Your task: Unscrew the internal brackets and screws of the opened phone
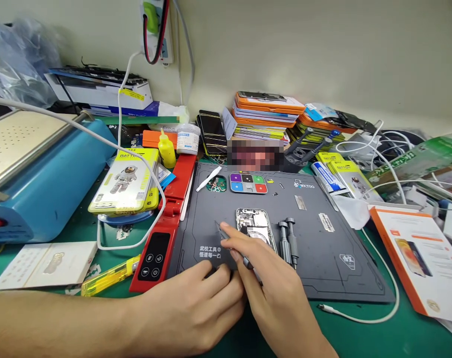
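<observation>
My right hand point(272, 276) pinches a slim grey pointed tool point(247, 262), its thin tip angled up and left over the dark work mat point(315, 258). Whether it is tweezers or a blade, I cannot tell. My left hand point(207, 303) is closed with curled fingers at the mat's front edge, against my right hand; anything in it is hidden. Just beyond my right hand lies an opened phone point(256, 223) with its insides showing, its lower part covered by the hand. Two grey screwdrivers point(288, 243) lie right of the phone.
Left of the mat are a red device point(155, 258) with touch buttons, a yellow-handled cutter point(109, 277) and battery packs point(125, 181). A blue machine point(62, 184) stands far left. A white cable point(390, 308) curves along the mat's right side near an orange-edged box point(423, 263).
</observation>
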`<state>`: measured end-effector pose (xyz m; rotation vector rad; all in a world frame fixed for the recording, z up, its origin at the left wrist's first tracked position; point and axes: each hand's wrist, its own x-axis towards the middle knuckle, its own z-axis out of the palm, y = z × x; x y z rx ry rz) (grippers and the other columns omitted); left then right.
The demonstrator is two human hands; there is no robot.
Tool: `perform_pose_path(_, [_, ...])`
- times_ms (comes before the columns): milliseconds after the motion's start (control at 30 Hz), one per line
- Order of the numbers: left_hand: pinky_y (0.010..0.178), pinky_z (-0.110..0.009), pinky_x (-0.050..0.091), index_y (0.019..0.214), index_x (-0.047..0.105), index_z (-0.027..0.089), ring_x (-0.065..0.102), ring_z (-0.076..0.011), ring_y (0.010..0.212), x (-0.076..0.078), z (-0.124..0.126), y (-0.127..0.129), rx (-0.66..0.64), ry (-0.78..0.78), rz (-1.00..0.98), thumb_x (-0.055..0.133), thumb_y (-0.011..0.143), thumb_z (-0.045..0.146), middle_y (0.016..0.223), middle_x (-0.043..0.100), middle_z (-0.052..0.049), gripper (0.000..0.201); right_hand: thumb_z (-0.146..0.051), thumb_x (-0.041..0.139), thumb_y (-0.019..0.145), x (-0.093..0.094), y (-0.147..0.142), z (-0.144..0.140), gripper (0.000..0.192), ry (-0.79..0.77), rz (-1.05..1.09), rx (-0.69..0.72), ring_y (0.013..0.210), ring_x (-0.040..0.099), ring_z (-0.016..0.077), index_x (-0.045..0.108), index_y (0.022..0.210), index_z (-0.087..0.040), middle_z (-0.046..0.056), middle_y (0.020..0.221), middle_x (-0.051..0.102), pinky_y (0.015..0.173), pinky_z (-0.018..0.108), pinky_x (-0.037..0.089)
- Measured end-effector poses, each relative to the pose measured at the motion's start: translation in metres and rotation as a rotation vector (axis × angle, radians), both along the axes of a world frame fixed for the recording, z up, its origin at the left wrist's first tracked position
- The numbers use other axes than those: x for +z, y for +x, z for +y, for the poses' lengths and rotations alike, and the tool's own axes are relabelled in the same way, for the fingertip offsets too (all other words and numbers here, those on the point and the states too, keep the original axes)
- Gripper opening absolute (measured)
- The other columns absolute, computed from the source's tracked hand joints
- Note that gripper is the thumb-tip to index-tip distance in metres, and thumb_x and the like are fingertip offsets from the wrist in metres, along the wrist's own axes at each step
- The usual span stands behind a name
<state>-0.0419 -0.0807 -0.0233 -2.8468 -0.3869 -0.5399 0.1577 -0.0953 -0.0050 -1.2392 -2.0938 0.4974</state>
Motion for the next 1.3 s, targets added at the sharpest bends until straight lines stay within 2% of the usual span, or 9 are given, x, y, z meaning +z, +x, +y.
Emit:
perform_pose_path(167, [0.073,-0.04,0.053,0.125,0.073,0.008,0.066,-0.0288,0.099,0.001,0.0,-0.002,0.001,0.017,0.02,0.055,0.107,0.019,0.119,0.07,-0.015,0.028,-0.011,0.051,0.108,0.0,0.002,-0.003,0.033,-0.003,0.067,-0.044,0.138,0.069,0.0154,0.067,0.13,-0.03,-0.001,0.15,0.071,0.116,0.03,0.058])
perform_pose_path(300, [0.076,-0.038,0.054,0.142,0.065,0.006,0.065,-0.0273,0.106,0.001,-0.003,-0.003,0.04,-0.017,0.044,0.054,0.11,0.02,0.133,0.068,-0.016,0.037,-0.021,0.06,0.107,0.002,0.008,-0.012,0.027,-0.013,0.219,-0.244,0.125,0.077,0.0192,0.071,0.128,-0.034,-0.001,0.137,0.078,0.103,0.029,0.066])
perform_pose_path(467, [0.071,-0.037,0.053,0.155,0.051,0.008,0.063,-0.0234,0.087,0.005,-0.003,-0.001,0.109,-0.21,0.099,0.063,0.108,0.026,0.102,0.066,-0.007,0.052,-0.025,0.065,0.105,0.001,0.006,-0.031,0.022,0.031,0.485,-0.543,0.103,0.084,0.0217,0.071,0.126,-0.029,0.004,0.122,0.083,0.089,0.031,0.072])
perform_pose_path(600, [0.072,-0.035,0.054,0.15,0.052,0.015,0.064,-0.022,0.082,0.008,-0.001,0.001,0.132,-0.35,0.068,0.066,0.104,0.023,0.094,0.065,-0.002,0.049,-0.024,0.068,0.104,-0.007,0.004,-0.044,0.023,0.08,0.683,-0.669,0.074,0.081,0.0191,0.065,0.127,-0.025,0.006,0.105,0.085,0.07,0.033,0.072])
perform_pose_path(767, [0.069,-0.035,0.054,0.139,0.06,0.02,0.067,-0.0214,0.076,0.013,0.001,0.002,0.126,-0.458,-0.03,0.058,0.109,0.023,0.09,0.067,0.001,0.031,-0.025,0.061,0.108,-0.015,0.009,-0.049,0.033,0.082,0.841,-0.685,0.078,0.079,0.018,0.057,0.14,-0.031,0.002,0.093,0.082,0.067,0.029,0.067])
perform_pose_path(867, [0.069,-0.035,0.054,0.135,0.063,0.023,0.069,-0.0211,0.076,0.016,0.004,0.003,0.137,-0.517,-0.044,0.054,0.112,0.027,0.091,0.071,0.002,0.025,-0.029,0.057,0.11,-0.017,0.012,-0.05,0.033,-0.004,0.894,-0.63,0.069,0.076,0.0162,0.057,0.143,-0.031,0.002,0.09,0.08,0.059,0.027,0.066])
perform_pose_path(1000, [0.069,-0.032,0.052,0.138,0.063,0.026,0.07,-0.0189,0.078,0.017,0.008,0.002,0.131,-0.623,-0.04,0.054,0.114,0.03,0.094,0.073,0.003,0.027,-0.032,0.051,0.112,-0.02,0.011,-0.049,0.035,-0.149,0.917,-0.52,0.058,0.072,0.0144,0.054,0.147,-0.031,0.002,0.088,0.078,0.05,0.025,0.063])
perform_pose_path(1167, [0.071,-0.032,0.049,0.141,0.061,0.025,0.067,-0.0196,0.079,0.014,0.01,-0.001,0.107,-0.634,-0.018,0.05,0.117,0.034,0.094,0.071,0.002,0.029,-0.034,0.057,0.11,-0.018,0.006,-0.042,0.032,-0.197,0.905,-0.487,0.055,0.071,0.0122,0.058,0.142,-0.029,0.001,0.089,0.079,0.054,0.023,0.065])
perform_pose_path(1300, [0.068,-0.034,0.046,0.137,0.063,0.021,0.063,-0.0195,0.074,0.015,0.01,-0.002,0.081,-0.577,-0.017,0.041,0.119,0.033,0.088,0.068,0.002,0.03,-0.032,0.058,0.11,-0.016,0.004,-0.04,0.031,-0.207,0.898,-0.494,0.06,0.075,0.0132,0.06,0.14,-0.029,0.001,0.091,0.08,0.058,0.023,0.067])
